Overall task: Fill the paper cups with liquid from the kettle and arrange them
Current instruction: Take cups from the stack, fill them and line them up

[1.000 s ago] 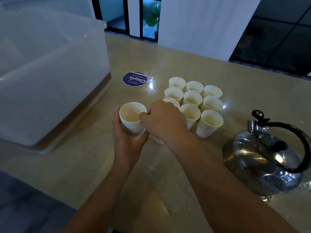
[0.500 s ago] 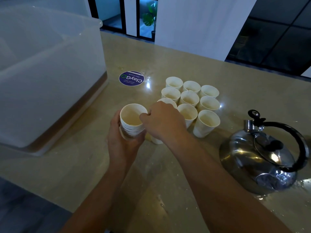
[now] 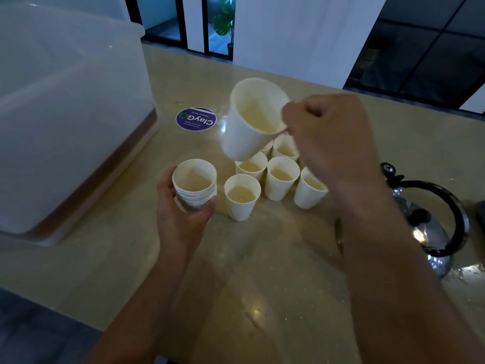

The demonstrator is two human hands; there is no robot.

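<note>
Left hand (image 3: 183, 216) wraps around stack of cups (image 3: 194, 185), low over table (image 3: 249, 298). Right hand (image 3: 330, 137) pinches rim of one cup (image 3: 253, 119), tilted, up above cups on table (image 3: 280, 177). Kettle (image 3: 430, 224) far right. Round sticker (image 3: 196, 119) and clear box (image 3: 65, 114) at left

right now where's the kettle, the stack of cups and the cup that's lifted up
kettle (image 3: 430, 232), head view, on its shiny steel body
stack of cups (image 3: 195, 194), head view, on the nested rims
lifted cup (image 3: 242, 135), head view, on its white outer wall
</note>
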